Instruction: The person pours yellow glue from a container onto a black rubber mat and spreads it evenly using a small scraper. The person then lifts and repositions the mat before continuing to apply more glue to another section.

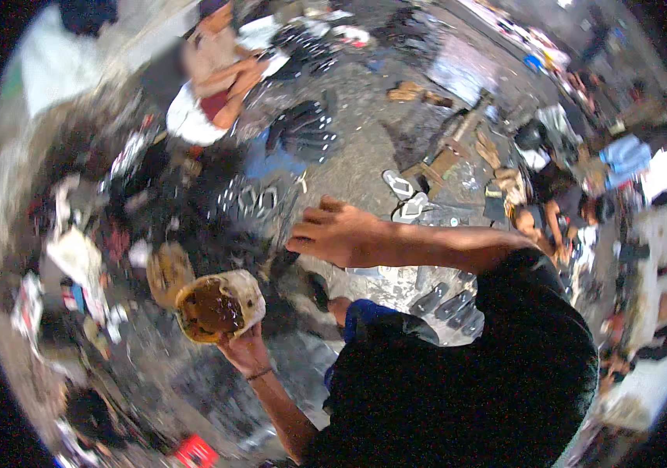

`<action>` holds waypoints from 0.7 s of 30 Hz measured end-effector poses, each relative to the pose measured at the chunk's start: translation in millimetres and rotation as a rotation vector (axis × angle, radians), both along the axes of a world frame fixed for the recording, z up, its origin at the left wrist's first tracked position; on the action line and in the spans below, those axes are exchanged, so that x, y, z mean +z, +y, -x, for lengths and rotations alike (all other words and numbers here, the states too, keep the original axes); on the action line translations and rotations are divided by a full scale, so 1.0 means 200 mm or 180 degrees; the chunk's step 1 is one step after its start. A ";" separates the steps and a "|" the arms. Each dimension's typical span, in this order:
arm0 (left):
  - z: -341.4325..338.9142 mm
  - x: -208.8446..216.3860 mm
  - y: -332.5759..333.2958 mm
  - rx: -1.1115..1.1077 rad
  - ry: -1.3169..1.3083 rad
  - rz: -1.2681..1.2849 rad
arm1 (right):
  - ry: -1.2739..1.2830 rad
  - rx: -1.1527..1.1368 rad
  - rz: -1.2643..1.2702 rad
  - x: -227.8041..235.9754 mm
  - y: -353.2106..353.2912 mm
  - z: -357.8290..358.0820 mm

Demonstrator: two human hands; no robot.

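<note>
My left hand (pixel 246 351) is closed on a round, off-white tub (pixel 249 295), gripping it from below and near its side. The tub is tilted, so its open mouth shows a brown, sticky-looking mass and stained walls inside. My right arm reaches across to the left. At its end my right hand (pixel 337 238) hangs over the floor with its fingers bent but apart, and nothing shows in them. Just behind the tub lies a round, yellowish container or lid (pixel 168 273), slightly blurred.
White-and-grey sandals (pixel 411 207) lie ahead, near a wooden piece (pixel 446 160). Dark footwear (pixel 454 304) stands in a row beside my body. One person (pixel 212 82) sits at the far left by black footwear (pixel 302 132); another (pixel 555 226) is at the right. A red box (pixel 195 451) is near.
</note>
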State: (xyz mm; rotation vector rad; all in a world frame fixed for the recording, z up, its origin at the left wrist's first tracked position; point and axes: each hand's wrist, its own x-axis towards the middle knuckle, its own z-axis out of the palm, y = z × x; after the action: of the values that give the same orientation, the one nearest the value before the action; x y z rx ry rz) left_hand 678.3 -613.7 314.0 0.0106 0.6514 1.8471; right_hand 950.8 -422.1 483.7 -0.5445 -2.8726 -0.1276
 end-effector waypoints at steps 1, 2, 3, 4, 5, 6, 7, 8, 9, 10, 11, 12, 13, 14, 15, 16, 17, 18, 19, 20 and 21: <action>-0.02 0.00 0.11 -0.0146 -0.0019 0.0045 | 0.0221 -0.0290 0.0165 0.06 0.05 -0.08; -0.05 0.02 0.20 -0.0240 0.0000 0.0128 | 0.0487 -0.0523 0.0360 0.11 0.10 -0.14; -0.12 0.08 0.34 -0.0469 0.0591 0.0226 | 0.1032 -0.0575 0.0210 0.19 0.14 -0.18; -0.18 0.13 0.48 -0.0684 0.1178 0.0328 | 0.1165 -0.0669 0.0141 0.22 0.20 -0.21; -0.16 0.15 0.63 -0.0891 0.0926 0.0174 | 0.1335 -0.0704 0.0068 0.27 0.31 -0.19; -0.19 0.13 0.69 -0.1116 0.0619 0.0114 | 0.1457 -0.0765 0.0078 0.29 0.35 -0.20; -0.25 0.12 0.78 -0.1353 0.0661 0.0137 | 0.1410 -0.0841 0.0055 0.32 0.42 -0.23; -0.29 0.12 0.87 -0.1504 0.0754 0.0185 | 0.1274 -0.0972 -0.0050 0.35 0.48 -0.24; -0.34 0.12 1.00 -0.1671 0.0846 0.0227 | 0.1338 -0.1073 -0.0112 0.36 0.55 -0.27; -0.39 0.11 1.13 -0.1830 0.0945 0.0262 | 0.1410 -0.1168 -0.0180 0.37 0.63 -0.31; -0.43 0.11 1.28 -0.2006 0.1043 0.0283 | 0.1574 -0.1321 -0.0168 0.38 0.70 -0.35; -0.47 0.12 1.39 -0.2202 0.0954 0.0262 | 0.1702 -0.1518 -0.0164 0.38 0.76 -0.41; -0.52 0.13 1.50 -0.2402 0.0873 0.0250 | 0.1747 -0.1808 -0.0130 0.36 0.81 -0.47; -0.56 0.16 1.60 -0.2579 0.0639 0.0209 | 0.1751 -0.2105 -0.0166 0.34 0.84 -0.52; -0.63 0.18 1.72 -0.2798 0.0374 0.0158 | 0.1699 -0.2289 -0.0175 0.30 0.88 -0.58; -0.70 0.20 1.82 -0.2908 0.0431 0.0223 | 0.1640 -0.2482 -0.0189 0.25 0.91 -0.65; -0.77 0.23 1.92 -0.3013 0.0495 0.0286 | 0.1621 -0.2625 -0.0133 0.19 0.96 -0.71; -0.84 0.23 2.02 -0.3128 0.0550 0.0350 | 0.1593 -0.2777 -0.0075 0.12 0.99 -0.77; -0.88 0.21 2.11 -0.3350 0.0600 0.0345 | 0.1571 -0.2923 -0.0021 0.04 1.03 -0.83; -0.91 0.18 2.20 -0.3436 0.0486 0.0433 | 0.1857 -0.3192 0.0067 -0.05 1.07 -0.89; -0.95 0.15 2.30 -0.3486 0.0381 0.0515 | 0.2156 -0.3422 0.0146 -0.15 1.14 -0.98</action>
State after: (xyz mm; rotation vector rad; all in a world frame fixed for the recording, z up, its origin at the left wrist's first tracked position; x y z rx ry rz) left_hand 869.1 -154.3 343.5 0.3122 0.6784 0.7403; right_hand 1147.2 -194.1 454.6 -1.6804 -1.6924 -0.0240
